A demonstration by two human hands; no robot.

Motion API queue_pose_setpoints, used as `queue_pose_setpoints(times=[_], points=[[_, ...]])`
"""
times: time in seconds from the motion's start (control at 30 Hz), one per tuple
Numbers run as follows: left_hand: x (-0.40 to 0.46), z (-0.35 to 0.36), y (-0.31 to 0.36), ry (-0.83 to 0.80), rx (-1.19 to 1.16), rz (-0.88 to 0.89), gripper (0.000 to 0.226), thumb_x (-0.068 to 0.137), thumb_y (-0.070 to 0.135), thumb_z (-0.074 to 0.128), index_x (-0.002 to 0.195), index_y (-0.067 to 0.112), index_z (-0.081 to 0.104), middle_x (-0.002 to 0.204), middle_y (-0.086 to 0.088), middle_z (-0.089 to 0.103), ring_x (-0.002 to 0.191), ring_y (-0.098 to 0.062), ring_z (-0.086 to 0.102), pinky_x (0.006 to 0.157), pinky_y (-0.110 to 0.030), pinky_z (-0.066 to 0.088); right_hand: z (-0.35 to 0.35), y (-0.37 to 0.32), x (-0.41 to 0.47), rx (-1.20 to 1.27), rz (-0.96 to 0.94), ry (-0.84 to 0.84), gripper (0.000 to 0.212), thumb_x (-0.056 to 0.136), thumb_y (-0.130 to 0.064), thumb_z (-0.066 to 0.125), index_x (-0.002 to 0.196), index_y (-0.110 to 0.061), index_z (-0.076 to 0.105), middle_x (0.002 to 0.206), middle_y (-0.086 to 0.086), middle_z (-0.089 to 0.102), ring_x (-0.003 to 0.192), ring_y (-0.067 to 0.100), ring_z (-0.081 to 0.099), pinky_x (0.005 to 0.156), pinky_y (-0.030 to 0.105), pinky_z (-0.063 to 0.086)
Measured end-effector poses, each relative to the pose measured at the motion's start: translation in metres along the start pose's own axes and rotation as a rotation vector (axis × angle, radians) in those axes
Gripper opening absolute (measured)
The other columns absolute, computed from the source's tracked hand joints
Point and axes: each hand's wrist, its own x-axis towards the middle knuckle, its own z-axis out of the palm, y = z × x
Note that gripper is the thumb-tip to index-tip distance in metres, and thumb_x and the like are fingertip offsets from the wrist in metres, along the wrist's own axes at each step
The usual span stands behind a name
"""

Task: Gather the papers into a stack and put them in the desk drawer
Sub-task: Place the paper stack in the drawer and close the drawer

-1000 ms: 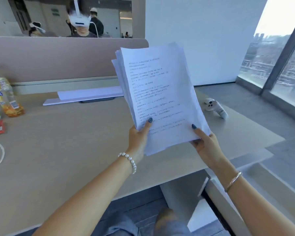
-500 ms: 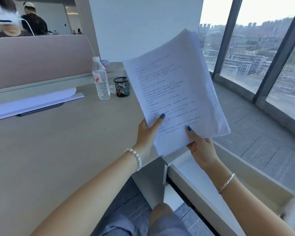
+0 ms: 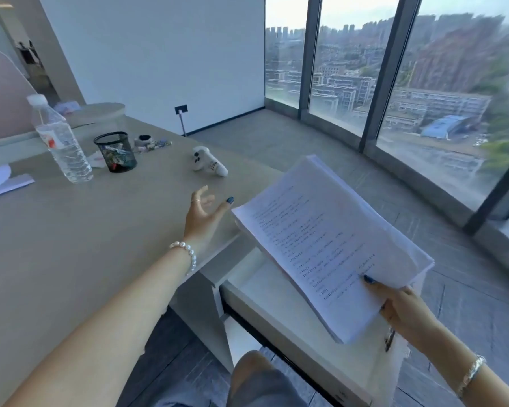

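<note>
Over open drawer [image 3: 279, 312]: right-held stack [image 3: 329, 248]

This is an office on a high floor — tall windows [image 3: 350, 69] show city buildings far below. A long pale desk [image 3: 56, 245] has a pink partition [image 3: 3, 95] behind it, a mesh pen holder [image 3: 115, 152], a water bottle [image 3: 61, 142] — and a printed stack of papers [image 3: 329, 245].

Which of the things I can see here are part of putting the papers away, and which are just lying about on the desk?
Part of the job:
paper stack, held by the right hand
open drawer under it
left hand, open over the desk

Lying about:
water bottle
mesh pen cup
white controller
white sheets at the left edge
</note>
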Motion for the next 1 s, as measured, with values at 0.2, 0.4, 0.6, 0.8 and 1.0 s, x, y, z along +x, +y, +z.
queue_pose_setpoints(times=[0.2,0.4,0.6,0.8,1.0], points=[[0.017,0.021,-0.006,-0.114,0.251,0.082,0.054,0.080,0.041,0.066,0.126,0.019,0.052,0.133,-0.002,0.056,0.122,-0.014,0.050,0.092,-0.022,0.034,-0.026,0.006,-0.008,0.016,0.076,0.029,0.040,0.069,-0.011,0.074,0.107,-0.004,0.061,0.080,-0.001,0.077,0.072,0.013,0.072,0.055,0.023,0.056],[0.020,0.032,-0.007,-0.163,0.366,0.080,0.053,0.078,0.047,0.064,0.123,0.021,0.055,0.131,0.001,0.056,0.120,-0.016,0.051,0.090,-0.025,0.037,-0.026,0.014,-0.001,0.001,0.116,0.018,0.056,0.061,-0.016,0.082,0.112,-0.002,0.061,0.087,-0.001,0.077,0.079,0.012,0.072,0.060,0.021,0.056],[0.015,0.030,-0.006,-0.160,0.387,0.079,0.047,0.077,0.046,0.064,0.117,0.022,0.059,0.125,0.002,0.060,0.116,-0.016,0.053,0.090,-0.024,0.038,-0.028,0.017,-0.001,-0.019,0.155,0.030,0.025,0.084,0.000,0.058,0.108,-0.008,0.062,0.098,0.001,0.075,0.088,0.014,0.071,0.069,0.025,0.058],[0.011,0.028,-0.005,-0.163,0.389,0.077,0.047,0.078,0.049,0.062,0.115,0.019,0.061,0.122,0.003,0.062,0.111,-0.013,0.054,0.093,-0.027,0.040,-0.032,0.016,-0.007,-0.062,0.180,-0.015,0.021,0.084,0.001,0.058,0.100,-0.011,0.064,0.089,-0.003,0.076,0.082,0.011,0.072,0.065,0.023,0.058],[0.010,0.030,-0.006,-0.153,0.407,0.089,0.050,0.077,0.052,0.062,0.114,0.018,0.061,0.121,0.002,0.062,0.113,-0.015,0.054,0.092,-0.026,0.040,-0.027,0.019,0.003,-0.043,0.224,-0.010,0.029,0.082,0.004,0.059,0.111,-0.003,0.059,0.106,0.009,0.068,0.079,0.013,0.072,0.067,0.025,0.059]])
